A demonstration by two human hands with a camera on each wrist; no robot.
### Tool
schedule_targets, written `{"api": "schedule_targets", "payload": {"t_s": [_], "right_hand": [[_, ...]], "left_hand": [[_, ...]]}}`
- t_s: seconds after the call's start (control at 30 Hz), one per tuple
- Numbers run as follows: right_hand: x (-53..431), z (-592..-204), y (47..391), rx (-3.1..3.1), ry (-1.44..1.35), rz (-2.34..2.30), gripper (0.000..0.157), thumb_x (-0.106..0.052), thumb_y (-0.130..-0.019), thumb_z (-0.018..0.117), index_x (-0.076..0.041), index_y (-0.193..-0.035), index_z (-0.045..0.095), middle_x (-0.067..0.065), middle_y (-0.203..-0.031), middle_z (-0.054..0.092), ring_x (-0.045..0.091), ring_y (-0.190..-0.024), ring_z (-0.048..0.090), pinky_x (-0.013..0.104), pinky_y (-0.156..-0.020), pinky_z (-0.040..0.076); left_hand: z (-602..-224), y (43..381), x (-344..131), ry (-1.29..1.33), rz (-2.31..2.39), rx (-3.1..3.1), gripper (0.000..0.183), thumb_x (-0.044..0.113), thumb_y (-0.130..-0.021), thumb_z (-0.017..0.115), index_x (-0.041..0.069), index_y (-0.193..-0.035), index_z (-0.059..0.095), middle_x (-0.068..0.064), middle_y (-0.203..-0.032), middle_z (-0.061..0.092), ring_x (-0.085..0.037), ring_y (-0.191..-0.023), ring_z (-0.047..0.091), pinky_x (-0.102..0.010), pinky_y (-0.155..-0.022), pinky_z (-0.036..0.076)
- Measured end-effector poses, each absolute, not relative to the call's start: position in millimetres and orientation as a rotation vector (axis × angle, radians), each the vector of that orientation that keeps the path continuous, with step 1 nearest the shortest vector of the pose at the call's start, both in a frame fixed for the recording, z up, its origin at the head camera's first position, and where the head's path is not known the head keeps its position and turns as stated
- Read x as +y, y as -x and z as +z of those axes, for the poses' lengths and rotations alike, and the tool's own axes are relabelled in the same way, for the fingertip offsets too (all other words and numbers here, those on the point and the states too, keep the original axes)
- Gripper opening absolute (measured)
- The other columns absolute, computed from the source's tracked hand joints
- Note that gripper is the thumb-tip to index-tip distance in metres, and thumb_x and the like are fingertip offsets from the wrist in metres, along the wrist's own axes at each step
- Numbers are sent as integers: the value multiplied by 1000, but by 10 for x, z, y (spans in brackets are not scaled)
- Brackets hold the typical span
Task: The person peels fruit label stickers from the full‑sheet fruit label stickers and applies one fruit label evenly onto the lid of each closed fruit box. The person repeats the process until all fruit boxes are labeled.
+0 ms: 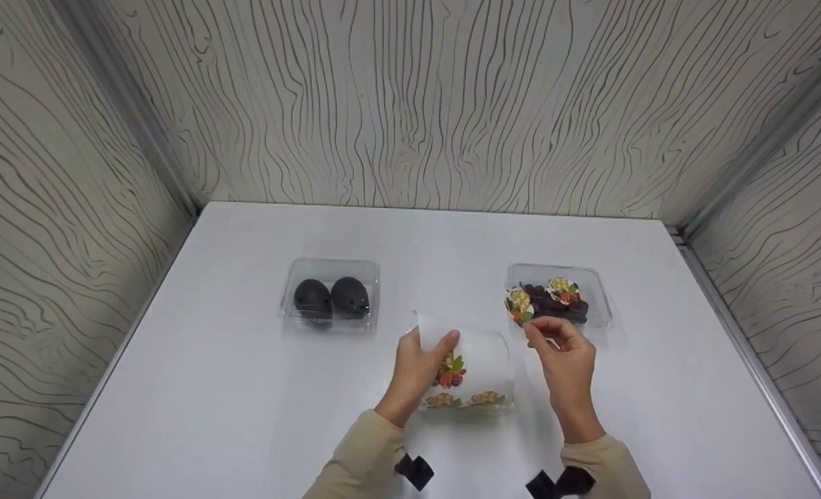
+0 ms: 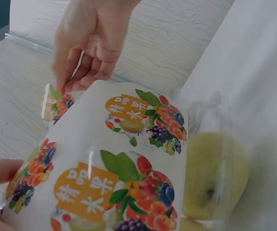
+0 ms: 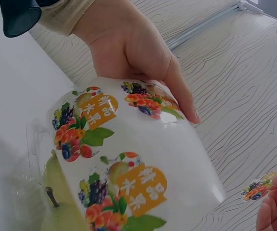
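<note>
My left hand (image 1: 413,371) grips a white sheet of fruit stickers (image 1: 478,357), thumb on top. The sheet lies over a clear plastic box with yellow-green pears (image 3: 59,211), hiding most of it in the head view. Printed stickers with orange labels and fruit pictures show on the sheet in both wrist views. To the right of the sheet, my right hand (image 1: 568,360) pinches a peeled fruit sticker (image 3: 258,187) between thumb and fingertips. That sticker overlaps the left corner of a clear box (image 1: 597,287) of dark grapes (image 1: 552,308) in the head view.
On the grape box sits another fruit sticker (image 1: 562,290). Further left on the white table (image 1: 244,388) stands a clear box (image 1: 334,263) with two dark round fruits (image 1: 349,298). Wood-grain panels (image 1: 410,104) close off the back and both sides.
</note>
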State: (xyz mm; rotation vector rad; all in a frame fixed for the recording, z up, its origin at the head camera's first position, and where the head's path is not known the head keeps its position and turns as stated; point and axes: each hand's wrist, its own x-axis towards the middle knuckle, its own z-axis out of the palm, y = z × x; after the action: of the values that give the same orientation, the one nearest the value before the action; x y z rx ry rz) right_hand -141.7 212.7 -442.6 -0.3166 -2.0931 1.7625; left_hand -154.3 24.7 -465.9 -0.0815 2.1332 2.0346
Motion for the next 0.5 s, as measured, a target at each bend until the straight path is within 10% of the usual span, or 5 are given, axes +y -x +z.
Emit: {"api": "schedule_targets", "payload": {"t_s": [0.5], "right_hand": [[2256,-4212,1345,-2248,302,1796,17,-4,-88,66,8,-100,64,-16,-78,65,3,-73,63,14,-71,54]], "left_hand": [[-4955,1177,1066,-107,1953,1911,31,33,-99,50,16,-124,58,-2,-113,69,-14,-103,67,-33,-93,55]]}}
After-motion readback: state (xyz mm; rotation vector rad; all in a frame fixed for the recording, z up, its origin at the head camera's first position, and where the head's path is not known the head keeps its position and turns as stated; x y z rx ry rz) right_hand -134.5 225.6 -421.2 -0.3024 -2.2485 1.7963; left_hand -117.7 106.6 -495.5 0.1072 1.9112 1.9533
